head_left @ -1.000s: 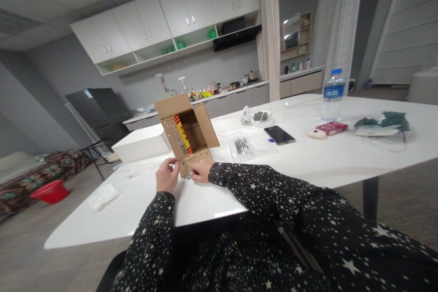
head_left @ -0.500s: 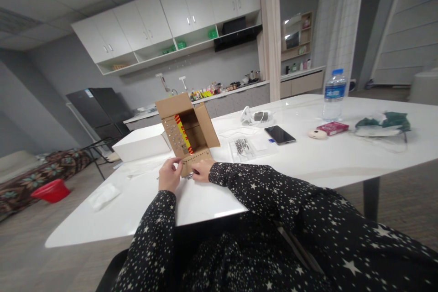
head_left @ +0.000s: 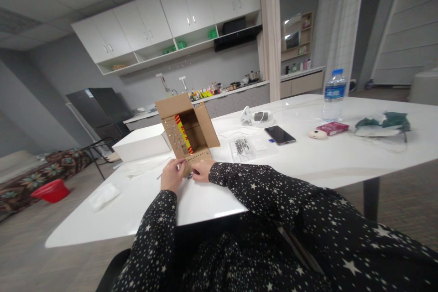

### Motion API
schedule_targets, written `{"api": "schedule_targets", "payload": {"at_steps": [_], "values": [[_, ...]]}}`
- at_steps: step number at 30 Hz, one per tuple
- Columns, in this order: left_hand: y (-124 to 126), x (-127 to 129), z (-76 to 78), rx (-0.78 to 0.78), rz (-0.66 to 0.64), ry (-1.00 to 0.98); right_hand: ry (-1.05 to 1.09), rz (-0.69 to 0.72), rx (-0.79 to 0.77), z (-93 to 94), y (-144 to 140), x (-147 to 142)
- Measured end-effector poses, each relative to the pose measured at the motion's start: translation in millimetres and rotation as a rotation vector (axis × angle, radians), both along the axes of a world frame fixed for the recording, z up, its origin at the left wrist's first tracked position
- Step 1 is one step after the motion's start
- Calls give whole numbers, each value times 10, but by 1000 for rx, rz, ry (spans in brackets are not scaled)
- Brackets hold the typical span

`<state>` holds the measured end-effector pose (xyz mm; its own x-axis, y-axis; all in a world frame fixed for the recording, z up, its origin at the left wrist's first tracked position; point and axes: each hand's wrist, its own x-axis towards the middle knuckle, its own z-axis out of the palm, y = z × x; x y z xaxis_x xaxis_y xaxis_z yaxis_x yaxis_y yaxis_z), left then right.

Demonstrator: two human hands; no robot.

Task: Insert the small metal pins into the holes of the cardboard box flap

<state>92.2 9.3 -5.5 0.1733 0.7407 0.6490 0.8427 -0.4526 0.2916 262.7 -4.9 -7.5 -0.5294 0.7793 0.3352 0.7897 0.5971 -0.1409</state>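
An open cardboard box (head_left: pixel 195 133) stands on the white table, with a red and yellow strip (head_left: pixel 184 133) along its left flap. Small shiny dots speckle that flap, and a row of dark dots runs across the front flap (head_left: pixel 198 157). At the left corner of the front flap, my left hand (head_left: pixel 172 175) has thumb and fingers pinched together; what sits between them is too small to tell. My right hand (head_left: pixel 204 169) rests on the front flap with fingers curled, its fingertips partly hidden. Small metal pieces (head_left: pixel 190 175) lie between the two hands.
Right of the box lies a clear case (head_left: pixel 242 148) of small metal parts, with a phone (head_left: pixel 279 135) beyond it. A water bottle (head_left: pixel 333 96) stands farther right. A white box (head_left: pixel 142 143) sits left of the cardboard box, and a crumpled tissue (head_left: pixel 103 196) lies near the left edge.
My left hand has shifted slightly right along the front flap, its fingertips now closer to my right hand. My right hand and the box stay in place.
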Motion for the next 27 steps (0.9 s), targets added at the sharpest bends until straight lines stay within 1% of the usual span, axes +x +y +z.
{"api": "schedule_targets", "payload": {"at_steps": [9,16,27], "values": [[-27,36,12,-8,65,-14,2,-11,-16,6,-21,8],[-6,32,2,-43,81,-8,-4,-7,-11,5,-15,3],[27,53,-11,-58,111,73,-4,-4,-6,4,-19,1]]}}
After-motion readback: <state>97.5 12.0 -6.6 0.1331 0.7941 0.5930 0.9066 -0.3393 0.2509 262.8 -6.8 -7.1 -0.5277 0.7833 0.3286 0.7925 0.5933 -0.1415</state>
